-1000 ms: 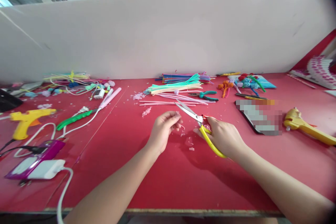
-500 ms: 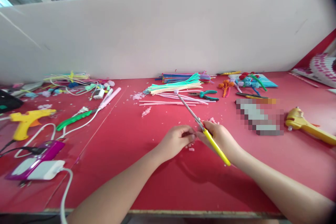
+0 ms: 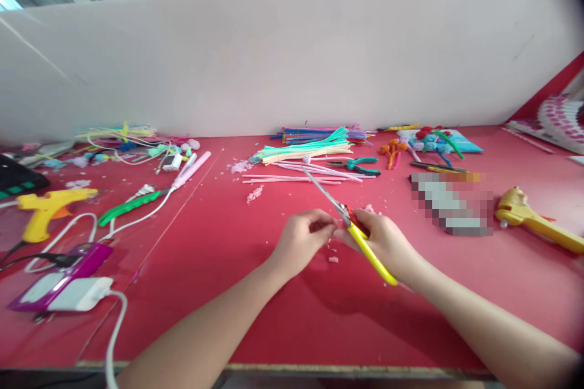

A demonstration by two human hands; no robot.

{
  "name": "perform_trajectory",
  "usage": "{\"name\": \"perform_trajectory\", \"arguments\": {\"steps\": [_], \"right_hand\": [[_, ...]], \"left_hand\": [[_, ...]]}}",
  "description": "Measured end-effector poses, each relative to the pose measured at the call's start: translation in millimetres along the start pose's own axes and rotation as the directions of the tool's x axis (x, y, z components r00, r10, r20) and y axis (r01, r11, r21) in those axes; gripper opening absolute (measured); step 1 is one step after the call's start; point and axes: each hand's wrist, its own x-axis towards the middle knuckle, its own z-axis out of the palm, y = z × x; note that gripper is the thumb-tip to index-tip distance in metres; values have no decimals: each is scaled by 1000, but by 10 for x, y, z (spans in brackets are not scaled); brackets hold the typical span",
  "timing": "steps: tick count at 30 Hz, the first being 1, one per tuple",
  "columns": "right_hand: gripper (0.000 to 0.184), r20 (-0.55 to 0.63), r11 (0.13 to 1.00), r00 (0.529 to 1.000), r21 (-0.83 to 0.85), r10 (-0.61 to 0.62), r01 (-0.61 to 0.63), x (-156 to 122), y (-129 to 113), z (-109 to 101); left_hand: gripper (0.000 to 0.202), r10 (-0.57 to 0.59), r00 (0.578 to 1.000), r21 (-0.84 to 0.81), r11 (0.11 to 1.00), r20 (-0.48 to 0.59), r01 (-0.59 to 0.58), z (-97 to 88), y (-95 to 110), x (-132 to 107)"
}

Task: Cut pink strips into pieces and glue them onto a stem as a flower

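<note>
My right hand (image 3: pixel 387 242) is closed around a pair of scissors (image 3: pixel 373 260) with yellow handles. Their metal blades point away from me and to the left, above the table. Just left of them, my left hand (image 3: pixel 301 242) has its fingers pinched together, with the tips close to my right fingertips. Whatever lies in that pinch is hidden or too small to make out. Below the fingers, pink fluffy clippings (image 3: pixel 333 259) are scattered on the red tabletop (image 3: pixel 219 267). Beyond the blades lie pink pipe cleaners (image 3: pixel 292 179).
Bundled turquoise pipe cleaners (image 3: pixel 310 147) and green-handled pliers (image 3: pixel 360 164) lie further back. Yellow glue guns lie on the left (image 3: pixel 45 209) and right (image 3: pixel 531 219). A purple power strip (image 3: pixel 93 255) with cables sits at front left. A white partition (image 3: pixel 292 61) borders the table.
The scissors have turned and shifted slightly to the left, and a red part by their pivot now shows. My left fingers have closed a little; both hands stay in nearly the same place.
</note>
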Motion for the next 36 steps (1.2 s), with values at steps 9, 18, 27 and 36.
{"name": "perform_trajectory", "arguments": {"steps": [9, 18, 27, 36], "right_hand": [[31, -55, 959, 998, -283, -18, 2, 10, 14, -51], [32, -25, 949, 998, -312, -60, 49, -4, 34, -24], [35, -5, 941, 998, -334, -55, 50, -2, 63, -2], [38, -3, 933, 999, -356, -53, 49, -2, 76, -8]], "left_hand": [[9, -68, 957, -429, 901, -283, -63, -194, 34, 122], [7, -12, 965, -464, 878, -264, -116, -206, 46, 109], [6, 20, 965, -472, 869, -263, -147, -208, 45, 118], [7, 31, 968, -463, 874, -248, -146, -222, 34, 113]]}}
